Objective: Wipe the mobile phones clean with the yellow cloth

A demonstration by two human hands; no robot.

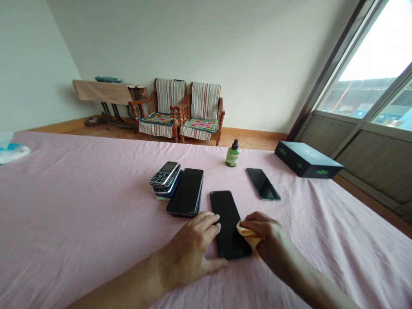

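Note:
A black smartphone (227, 221) lies face up on the pink cloth in front of me. My left hand (193, 244) holds it in place, fingertips on its left edge and thumb at its lower edge. Bunched in my right hand (267, 231) is a yellow cloth (249, 236), pressed against the right side of the screen. Just left of this phone sits a stack of smartphones (186, 191) with a black screen on top. Beside that stack is a pile of keypad phones (165, 174). Another smartphone (264, 184) lies alone to the right.
A green spray bottle (232, 154) stands upright beyond the phones. The dark box (305, 159) is at the far right edge of the pink-covered surface (80, 206). At the far left lies a white and blue packet (13, 152). Two wooden chairs (202, 107) stand by the wall.

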